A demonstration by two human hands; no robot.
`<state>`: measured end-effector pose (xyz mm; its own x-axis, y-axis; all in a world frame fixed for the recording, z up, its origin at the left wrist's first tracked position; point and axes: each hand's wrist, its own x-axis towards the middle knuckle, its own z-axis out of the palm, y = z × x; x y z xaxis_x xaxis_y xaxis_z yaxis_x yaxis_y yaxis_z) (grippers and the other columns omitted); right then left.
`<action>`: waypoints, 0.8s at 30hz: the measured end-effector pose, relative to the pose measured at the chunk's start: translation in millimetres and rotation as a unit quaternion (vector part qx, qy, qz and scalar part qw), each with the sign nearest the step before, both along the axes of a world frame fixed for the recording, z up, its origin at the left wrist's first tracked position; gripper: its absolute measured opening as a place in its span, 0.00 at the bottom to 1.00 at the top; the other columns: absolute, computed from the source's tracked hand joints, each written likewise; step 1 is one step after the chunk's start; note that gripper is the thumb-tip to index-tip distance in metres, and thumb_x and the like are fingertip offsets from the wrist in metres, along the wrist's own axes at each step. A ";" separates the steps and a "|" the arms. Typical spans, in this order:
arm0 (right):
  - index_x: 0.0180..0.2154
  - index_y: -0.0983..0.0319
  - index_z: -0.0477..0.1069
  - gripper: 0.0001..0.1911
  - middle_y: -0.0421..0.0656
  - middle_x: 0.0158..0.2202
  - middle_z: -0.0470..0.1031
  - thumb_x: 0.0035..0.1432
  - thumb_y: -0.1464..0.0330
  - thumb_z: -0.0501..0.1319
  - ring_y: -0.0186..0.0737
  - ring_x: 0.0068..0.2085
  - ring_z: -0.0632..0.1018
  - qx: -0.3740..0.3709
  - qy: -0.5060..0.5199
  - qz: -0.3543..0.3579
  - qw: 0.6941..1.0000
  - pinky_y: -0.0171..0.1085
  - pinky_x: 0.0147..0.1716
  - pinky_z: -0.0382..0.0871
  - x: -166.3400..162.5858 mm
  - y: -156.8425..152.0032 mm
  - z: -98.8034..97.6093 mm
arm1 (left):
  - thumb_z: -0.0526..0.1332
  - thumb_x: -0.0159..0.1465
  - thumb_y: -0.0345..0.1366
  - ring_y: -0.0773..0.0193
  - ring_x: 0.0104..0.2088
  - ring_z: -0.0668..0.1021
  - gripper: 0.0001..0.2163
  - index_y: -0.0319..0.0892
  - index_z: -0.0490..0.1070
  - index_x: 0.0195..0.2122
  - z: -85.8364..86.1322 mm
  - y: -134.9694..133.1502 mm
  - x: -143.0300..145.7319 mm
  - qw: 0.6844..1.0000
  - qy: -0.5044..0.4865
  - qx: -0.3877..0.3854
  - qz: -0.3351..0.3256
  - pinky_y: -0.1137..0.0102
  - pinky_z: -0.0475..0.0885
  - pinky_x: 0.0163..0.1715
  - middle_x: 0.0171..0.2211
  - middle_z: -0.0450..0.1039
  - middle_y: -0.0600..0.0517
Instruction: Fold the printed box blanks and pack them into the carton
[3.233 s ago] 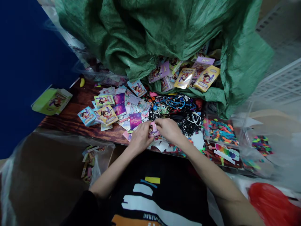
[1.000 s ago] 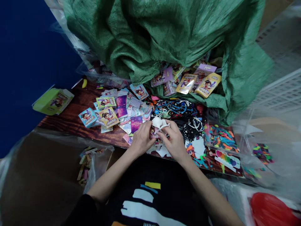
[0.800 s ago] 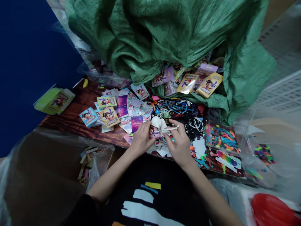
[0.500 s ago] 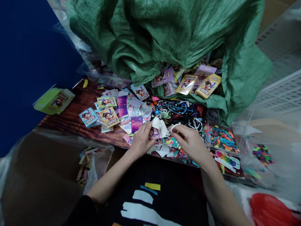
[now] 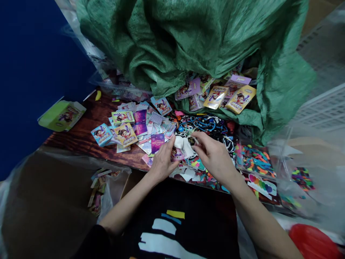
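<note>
Left hand: fingers clamped on pink box, near surface edge. Right hand: fingers at white piece, grip unclear. Apparent step: arranging piece against box; next move likely requires steady box.

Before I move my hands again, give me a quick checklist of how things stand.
1. Left hand on the pink printed pack: ok, fingers at its edge.
2. White piece at the pack: ok, right up against it.
3. Right hand gripping the white piece: cannot tell, fingertips beside it.
4. Cords beyond the hands untangled: not ok, heaped together.
5. Purple card in view: ok, just left of the pack.
</note>
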<state>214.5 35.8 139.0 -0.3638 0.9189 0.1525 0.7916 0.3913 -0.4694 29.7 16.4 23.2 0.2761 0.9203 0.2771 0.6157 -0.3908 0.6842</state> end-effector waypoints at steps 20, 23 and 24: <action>0.33 0.59 0.74 0.11 0.45 0.32 0.78 0.66 0.71 0.54 0.41 0.32 0.76 0.049 -0.158 -0.037 0.985 0.37 0.25 0.53 -28.2 -7.2 -41.5 | 0.63 0.59 0.31 0.49 0.57 0.73 0.37 0.42 0.47 0.67 -4.0 -5.5 2.5 0.999 0.029 0.040 0.002 0.55 0.73 0.54 0.58 0.68 0.40; 0.33 0.60 0.75 0.11 0.49 0.37 0.77 0.63 0.73 0.56 0.42 0.35 0.75 0.032 -0.193 -0.024 0.980 0.37 0.25 0.52 -32.0 -3.5 -36.5 | 0.63 0.60 0.29 0.50 0.57 0.72 0.35 0.43 0.50 0.66 -4.3 -7.3 4.4 0.999 0.026 0.037 -0.012 0.55 0.72 0.55 0.58 0.68 0.41; 0.34 0.60 0.76 0.11 0.49 0.38 0.77 0.63 0.73 0.55 0.42 0.34 0.75 0.018 -0.187 -0.030 0.982 0.37 0.25 0.53 -32.8 -3.1 -34.8 | 0.62 0.60 0.29 0.50 0.57 0.72 0.35 0.44 0.50 0.67 -3.5 -7.4 4.7 0.999 0.025 0.036 -0.010 0.56 0.71 0.55 0.58 0.68 0.41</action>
